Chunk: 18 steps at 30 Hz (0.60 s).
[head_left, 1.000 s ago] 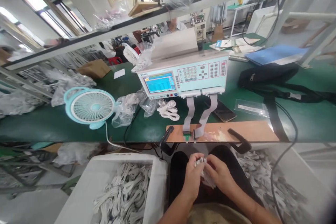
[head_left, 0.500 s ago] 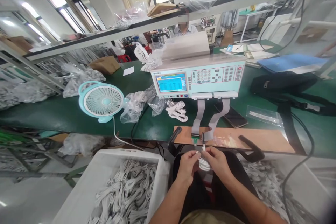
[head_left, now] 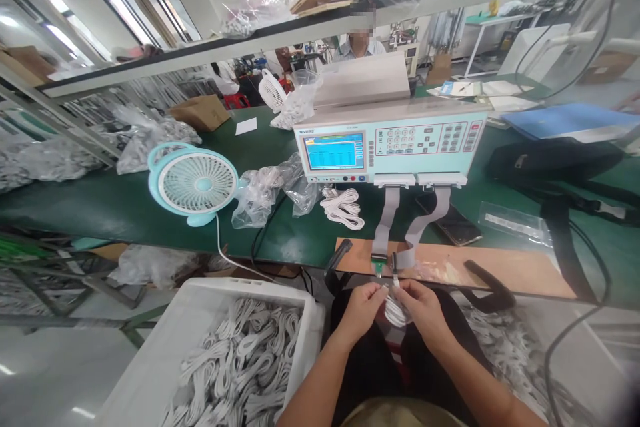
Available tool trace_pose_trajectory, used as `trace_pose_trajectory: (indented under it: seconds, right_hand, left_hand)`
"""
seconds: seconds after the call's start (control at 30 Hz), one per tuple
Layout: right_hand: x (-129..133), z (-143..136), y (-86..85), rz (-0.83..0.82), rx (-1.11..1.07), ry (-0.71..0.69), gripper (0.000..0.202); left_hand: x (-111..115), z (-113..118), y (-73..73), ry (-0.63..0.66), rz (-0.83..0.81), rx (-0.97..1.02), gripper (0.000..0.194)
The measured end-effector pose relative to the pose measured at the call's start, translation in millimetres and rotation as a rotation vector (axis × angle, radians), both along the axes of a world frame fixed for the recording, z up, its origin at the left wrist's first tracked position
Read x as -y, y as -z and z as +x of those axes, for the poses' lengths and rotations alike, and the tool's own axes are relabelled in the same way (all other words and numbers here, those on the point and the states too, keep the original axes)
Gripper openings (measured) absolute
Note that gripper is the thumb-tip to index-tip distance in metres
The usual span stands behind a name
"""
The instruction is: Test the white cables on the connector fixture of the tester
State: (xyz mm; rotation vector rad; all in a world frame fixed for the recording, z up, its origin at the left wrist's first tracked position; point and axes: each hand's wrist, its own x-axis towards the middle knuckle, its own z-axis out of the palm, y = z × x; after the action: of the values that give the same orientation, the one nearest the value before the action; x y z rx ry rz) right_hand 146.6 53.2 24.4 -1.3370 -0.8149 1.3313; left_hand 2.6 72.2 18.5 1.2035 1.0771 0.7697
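Observation:
A coiled white cable (head_left: 396, 313) hangs between my two hands, just below the edge of the bench. My left hand (head_left: 367, 307) pinches one end of it, close to a small green circuit board (head_left: 379, 267). On the other side my right hand (head_left: 419, 303) is closed on the cable's other end, at a small connector below a black plug. Two grey ribbon cables (head_left: 386, 220) run from the tester (head_left: 390, 147) down to the board and the plug. The tester's screen is lit blue. Whether the cable's ends are fully seated is too small to tell.
A turquoise fan (head_left: 200, 183), bagged parts (head_left: 257, 197) and a coiled white cable (head_left: 343, 208) sit on the green bench. A phone (head_left: 457, 225) lies right of the ribbons. Black clamps (head_left: 337, 259) flank the copper-coloured board (head_left: 500, 267). A white bin (head_left: 175, 327) holds many coiled cables. A person sits beyond.
The camera view has shifted slightly, so the bench and tester appear a little further right. My left fingers are now closer to the connectors; both hands still hold the cable.

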Motion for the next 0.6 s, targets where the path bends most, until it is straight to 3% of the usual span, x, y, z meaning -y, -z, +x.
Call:
trace_pose_trajectory:
  seconds: [0.1, 0.17, 0.37, 0.6]
  right_hand:
    - [-1, -2, -0.3, -0.067, -0.125, 0.006, 0.032]
    - [-3, -3, 1.7, -0.101, -0.184, 0.026, 0.032]
    - [-4, -4, 5.8, -0.128, -0.226, 0.041, 0.031]
    - [-5, -6, -5.8, -0.09, -0.119, 0.052, 0.033]
  left_hand:
    - [-4, -5, -4.8, 0.083, 0.018, 0.013, 0.036]
    - [-6, -6, -6.3, 0.069, 0.041, 0.03, 0.033]
    - [-6, 3, 1.7, -0.196, 0.075, 0.068, 0.034]
    - [2, 21, 4.1, -0.362, 0.048, 0.168, 0.032]
